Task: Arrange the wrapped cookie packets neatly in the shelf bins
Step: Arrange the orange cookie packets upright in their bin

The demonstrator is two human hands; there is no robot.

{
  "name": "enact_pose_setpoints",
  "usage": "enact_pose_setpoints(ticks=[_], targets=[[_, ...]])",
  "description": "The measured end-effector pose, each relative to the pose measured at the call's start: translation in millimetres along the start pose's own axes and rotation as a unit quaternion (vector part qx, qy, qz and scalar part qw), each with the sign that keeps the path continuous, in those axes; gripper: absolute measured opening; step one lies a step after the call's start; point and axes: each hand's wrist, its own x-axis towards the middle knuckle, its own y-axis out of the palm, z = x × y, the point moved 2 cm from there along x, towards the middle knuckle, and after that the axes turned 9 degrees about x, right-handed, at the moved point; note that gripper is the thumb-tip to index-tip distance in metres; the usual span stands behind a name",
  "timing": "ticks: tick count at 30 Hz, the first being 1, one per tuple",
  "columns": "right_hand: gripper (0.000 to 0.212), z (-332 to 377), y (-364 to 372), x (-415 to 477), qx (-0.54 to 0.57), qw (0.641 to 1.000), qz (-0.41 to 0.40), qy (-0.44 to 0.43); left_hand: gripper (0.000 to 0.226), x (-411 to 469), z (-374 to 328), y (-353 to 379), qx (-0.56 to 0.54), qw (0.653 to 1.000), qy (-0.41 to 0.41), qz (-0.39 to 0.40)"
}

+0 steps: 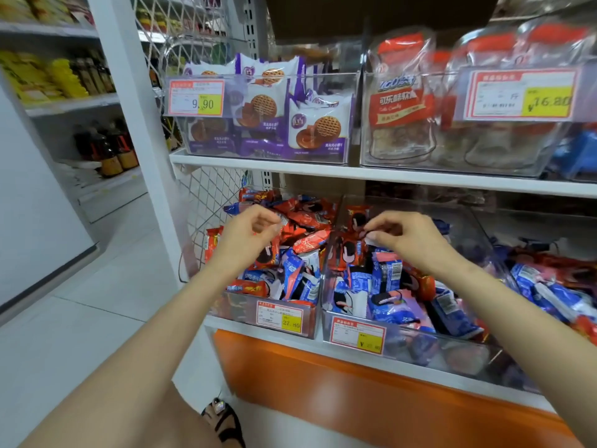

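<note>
Two clear plastic bins stand side by side on the lower shelf. The left bin (274, 328) holds a loose pile of red and blue wrapped cookie packets (300, 270). The right bin (416, 342) holds blue, pink and red packets (384, 286). My left hand (248, 234) hovers over the left bin's pile with fingers curled, its fingertips at a red packet (307, 219). My right hand (407, 237) is over the back of the right bin and pinches the edge of an upright red packet (357, 221).
The upper shelf carries a bin of purple-and-white cookie packs (310, 124) and a bin of red-labelled bags (400, 101), both with price tags. A white wire mesh panel (210, 195) and a white post bound the left side. The shelf base is orange (355, 392).
</note>
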Motion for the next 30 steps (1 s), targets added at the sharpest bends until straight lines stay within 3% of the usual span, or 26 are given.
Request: enact_pose_setpoints(ticks=[6, 10, 15, 19, 24, 27, 30], targets=[[0.005, 23, 35, -7, -0.012, 0.995, 0.052, -0.083, 0.012, -11, 35, -21, 0.153, 0.986, 0.018, 0.067], [0.011, 31, 55, -10, -0.067, 0.988, 0.055, -0.129, 0.01, -14, 45, -19, 0.291, 0.948, 0.066, 0.114], [0.034, 42, 76, -11, -0.154, 0.967, 0.111, -0.168, 0.014, -14, 40, -9, 0.272, 0.952, 0.099, 0.101], [0.036, 44, 90, -8, -0.197, 0.955, 0.135, -0.175, 0.015, -6, 39, -10, 0.265, 0.959, 0.087, 0.055], [0.016, 42, 90, 3, -0.16, 0.968, 0.07, -0.178, 0.012, 1, 46, -17, 0.273, 0.96, 0.05, 0.043], [0.014, 42, 76, 10, -0.059, 0.987, -0.011, -0.147, 0.014, 4, 49, -29, 0.285, 0.958, 0.025, 0.004], [0.012, 39, 66, 15, 0.038, 0.995, -0.029, -0.089, 0.015, 6, 53, -44, 0.271, 0.962, -0.002, -0.031]])
